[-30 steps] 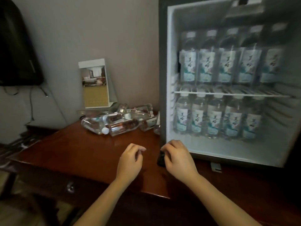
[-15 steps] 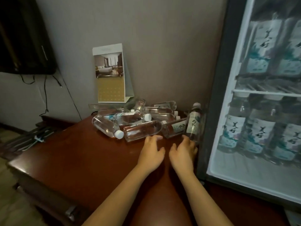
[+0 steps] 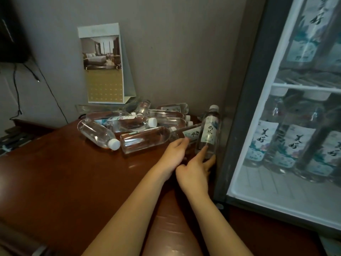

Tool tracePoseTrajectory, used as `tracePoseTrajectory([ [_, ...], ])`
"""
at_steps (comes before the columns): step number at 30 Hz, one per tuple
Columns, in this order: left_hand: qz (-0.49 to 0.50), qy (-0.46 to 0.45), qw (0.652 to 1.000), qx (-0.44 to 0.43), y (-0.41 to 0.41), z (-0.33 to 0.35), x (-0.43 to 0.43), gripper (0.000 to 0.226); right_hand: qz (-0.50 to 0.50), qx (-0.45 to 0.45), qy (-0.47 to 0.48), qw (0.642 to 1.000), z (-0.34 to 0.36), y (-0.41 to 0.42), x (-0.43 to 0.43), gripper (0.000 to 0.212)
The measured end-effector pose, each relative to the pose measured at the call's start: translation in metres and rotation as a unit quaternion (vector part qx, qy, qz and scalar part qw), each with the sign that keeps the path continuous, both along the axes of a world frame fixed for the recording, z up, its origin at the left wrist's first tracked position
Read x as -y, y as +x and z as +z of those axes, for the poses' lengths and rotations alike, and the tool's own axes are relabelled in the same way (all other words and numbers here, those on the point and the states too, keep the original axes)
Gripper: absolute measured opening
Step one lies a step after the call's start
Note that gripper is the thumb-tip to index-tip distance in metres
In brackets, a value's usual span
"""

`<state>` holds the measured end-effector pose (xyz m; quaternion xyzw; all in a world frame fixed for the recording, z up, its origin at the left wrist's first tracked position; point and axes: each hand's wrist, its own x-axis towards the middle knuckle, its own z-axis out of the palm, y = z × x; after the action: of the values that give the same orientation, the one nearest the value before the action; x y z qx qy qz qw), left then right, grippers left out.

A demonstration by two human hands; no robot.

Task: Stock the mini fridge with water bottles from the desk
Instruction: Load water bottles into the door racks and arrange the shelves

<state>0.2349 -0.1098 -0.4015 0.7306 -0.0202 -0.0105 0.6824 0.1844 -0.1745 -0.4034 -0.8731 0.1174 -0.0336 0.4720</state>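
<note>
Upright water bottle point(image 3: 209, 133) stands on the desk point(image 3: 55, 172), right up against the mini fridge point(image 3: 239, 117). Right hand point(image 3: 195, 169) touches its label, fingers pretty straight and spread. Just left, the left hand point(image 3: 173, 154) rests on a lying bottle point(image 3: 192, 134); can't tell if it's gripping. Bottle pile point(image 3: 129, 126) is further left.

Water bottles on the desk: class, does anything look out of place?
Yes. Most lie on their sides in a jumbled heap against the wall; only one bottle stands upright, beside the fridge, touched by the right hand.
</note>
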Motion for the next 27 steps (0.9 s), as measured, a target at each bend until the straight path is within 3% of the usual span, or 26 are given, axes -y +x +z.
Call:
tracePoseTrajectory([
  [4, -0.063, -0.04, 0.996, -0.052, -0.004, 0.004, 0.005, 0.039, 0.022, 0.044, 0.004, 0.999, 0.004, -0.002, 0.006, 0.09],
  [7, -0.059, -0.08, 0.991, -0.086, -0.006, 0.006, 0.005, 0.038, 0.025, 0.058, 0.049, 0.997, 0.009, -0.001, 0.01, 0.1],
  [12, -0.055, -0.122, 0.985, -0.107, -0.003, 0.001, -0.003, 0.053, 0.043, 0.067, 0.044, 0.996, 0.011, -0.006, 0.005, 0.102],
  [14, -0.034, -0.101, 0.988, -0.108, -0.004, 0.004, -0.007, 0.055, 0.039, 0.051, 0.042, 0.997, 0.01, -0.007, 0.006, 0.095],
  [17, 0.019, -0.018, 0.995, -0.092, -0.005, 0.011, -0.013, 0.051, 0.036, 0.018, 0.122, 0.992, 0.007, -0.008, 0.008, 0.079],
  [21, 0.026, 0.087, 0.994, -0.061, -0.008, 0.01, -0.016, 0.036, 0.029, 0.058, 0.204, 0.977, 0.008, -0.009, 0.011, 0.047],
  [24, 0.006, 0.126, 0.989, -0.073, -0.009, 0.011, -0.023, 0.035, 0.019, 0.075, 0.189, 0.979, 0.007, -0.011, 0.009, 0.043],
  [27, -0.047, 0.11, 0.987, -0.108, -0.01, 0.013, -0.031, 0.04, -0.007, 0.059, 0.217, 0.974, 0.006, -0.009, 0.004, 0.052],
])
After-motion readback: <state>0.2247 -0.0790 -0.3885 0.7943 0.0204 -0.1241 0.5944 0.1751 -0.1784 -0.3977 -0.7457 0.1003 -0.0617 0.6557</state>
